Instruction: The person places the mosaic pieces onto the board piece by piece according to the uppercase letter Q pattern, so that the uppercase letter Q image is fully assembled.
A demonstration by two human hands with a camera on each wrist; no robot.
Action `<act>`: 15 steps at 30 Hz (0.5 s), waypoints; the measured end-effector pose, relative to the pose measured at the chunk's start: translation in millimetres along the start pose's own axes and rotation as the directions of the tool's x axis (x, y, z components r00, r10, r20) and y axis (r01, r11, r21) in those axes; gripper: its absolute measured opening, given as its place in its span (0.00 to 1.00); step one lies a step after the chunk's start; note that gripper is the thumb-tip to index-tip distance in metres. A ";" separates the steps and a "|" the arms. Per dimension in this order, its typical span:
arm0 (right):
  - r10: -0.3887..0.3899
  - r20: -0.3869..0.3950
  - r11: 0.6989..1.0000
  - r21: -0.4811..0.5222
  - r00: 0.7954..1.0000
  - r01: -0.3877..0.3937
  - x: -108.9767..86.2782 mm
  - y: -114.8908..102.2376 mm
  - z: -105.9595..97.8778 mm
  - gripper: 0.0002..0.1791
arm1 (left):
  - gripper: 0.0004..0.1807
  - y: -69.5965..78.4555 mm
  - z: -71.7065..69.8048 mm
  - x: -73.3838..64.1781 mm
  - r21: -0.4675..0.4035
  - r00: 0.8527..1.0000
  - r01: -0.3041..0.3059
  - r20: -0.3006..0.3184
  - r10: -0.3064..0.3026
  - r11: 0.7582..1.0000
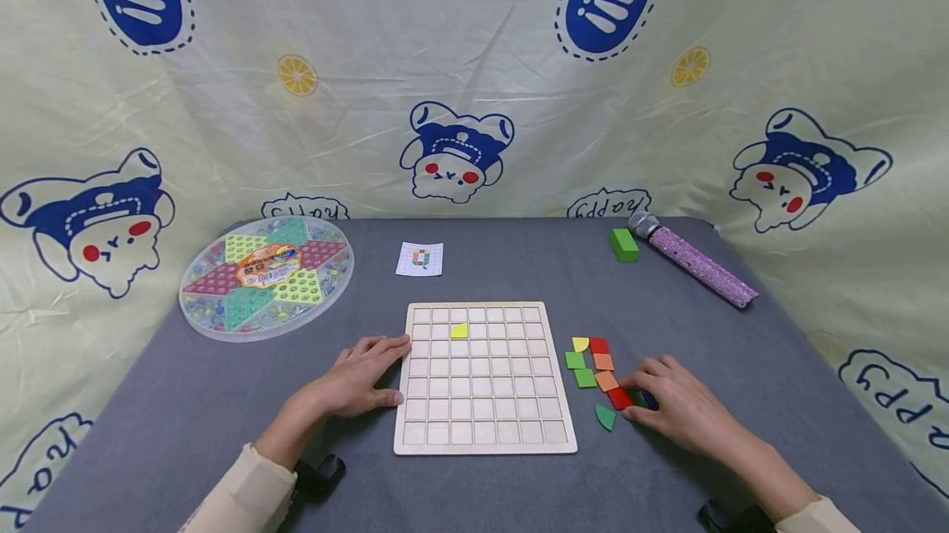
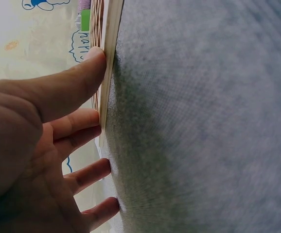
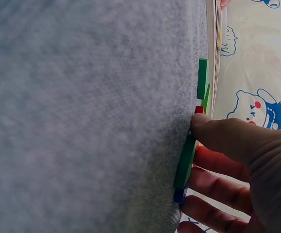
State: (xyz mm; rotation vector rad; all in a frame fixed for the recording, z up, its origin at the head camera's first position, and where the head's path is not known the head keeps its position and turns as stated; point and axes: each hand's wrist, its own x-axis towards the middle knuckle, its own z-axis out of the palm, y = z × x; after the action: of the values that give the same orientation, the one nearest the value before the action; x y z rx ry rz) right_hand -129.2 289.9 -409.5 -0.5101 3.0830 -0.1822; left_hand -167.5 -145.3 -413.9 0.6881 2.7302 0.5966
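Note:
A pale wooden grid board [image 1: 485, 378] lies mid-table with one yellow tile [image 1: 460, 330] in its upper part. My left hand [image 1: 362, 375] touches the board's left edge with thumb and fingertips, its fingers fairly straight. To the right of the board, my right hand [image 1: 678, 403] pinches a red square tile [image 1: 619, 398] between thumb and index finger, low on the cloth. A dark green tile [image 3: 184, 162] and a blue tile [image 3: 179, 195] lie under this hand, partly hidden. A green fan-shaped tile [image 1: 605, 418] sits just left of the thumb.
Loose green [image 1: 575, 360], orange [image 1: 604, 362], red [image 1: 599, 345] and yellow [image 1: 581, 343] tiles lie beside the board. Behind are a patterned card [image 1: 419, 269], a round Chinese checkers set [image 1: 267, 278], a green block [image 1: 624, 245] and a glittery microphone [image 1: 697, 263].

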 end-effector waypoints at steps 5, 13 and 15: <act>-0.007 -0.007 1.000 0.009 1.000 0.007 -1.4 1.5 -0.3 0.14 | 0.40 0.0 -0.1 0.2 0.003 1.000 0.004 0.004 -0.004 1.000; -0.016 -0.008 1.000 0.012 1.000 0.016 -1.6 2.9 -0.5 0.12 | 0.40 1.2 -0.4 -0.3 0.004 1.000 0.010 0.011 -0.010 1.000; -0.020 -0.011 1.000 0.012 1.000 0.020 -1.6 3.1 -0.7 0.11 | 0.41 1.5 -0.3 -0.4 0.005 1.000 0.012 0.011 -0.012 1.000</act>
State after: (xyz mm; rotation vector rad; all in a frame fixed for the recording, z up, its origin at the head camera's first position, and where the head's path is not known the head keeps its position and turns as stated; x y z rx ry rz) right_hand -128.7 293.3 -409.2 -0.5411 3.0861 -0.2051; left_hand -166.7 -144.4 -412.9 0.6744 2.7245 0.5814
